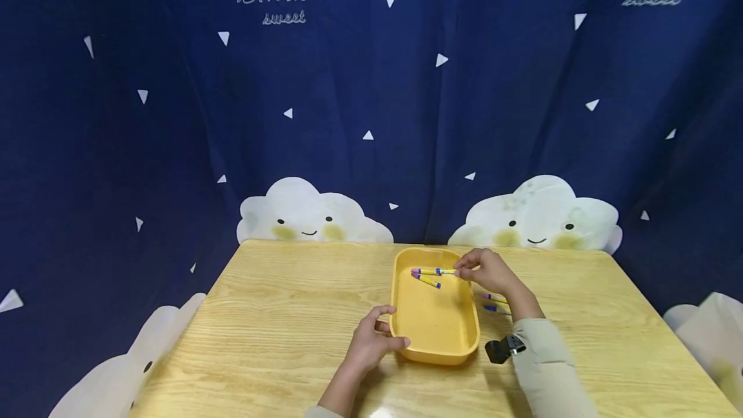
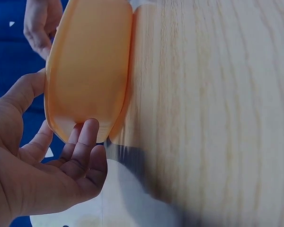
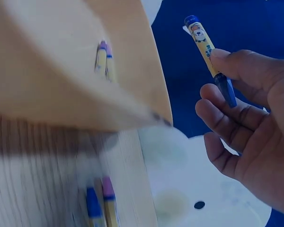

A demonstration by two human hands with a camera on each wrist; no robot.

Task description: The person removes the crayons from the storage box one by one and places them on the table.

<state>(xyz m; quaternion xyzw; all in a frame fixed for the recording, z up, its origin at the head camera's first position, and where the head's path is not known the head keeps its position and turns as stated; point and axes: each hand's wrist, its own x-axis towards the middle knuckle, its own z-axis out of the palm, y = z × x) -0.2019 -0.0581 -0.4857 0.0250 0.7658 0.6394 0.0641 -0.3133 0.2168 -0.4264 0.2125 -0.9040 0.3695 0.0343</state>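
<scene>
Crayon (image 3: 203, 42) pinched in right hand (image 1: 489, 273) over tray (image 1: 432, 328); two crayons (image 1: 426, 281) inside; tray's corner gripped in left hand (image 1: 369, 341).

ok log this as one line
right hand: pinches crayon; left hand: holds tray; in tray: two purple-tipped crayons; on table: two crayons visible

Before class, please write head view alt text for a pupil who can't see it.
A right hand holds a yellow and blue crayon over a yellow rectangular plastic tray holding two crayons; the left hand grips its near left corner. Two more lie on the wooden table.
</scene>
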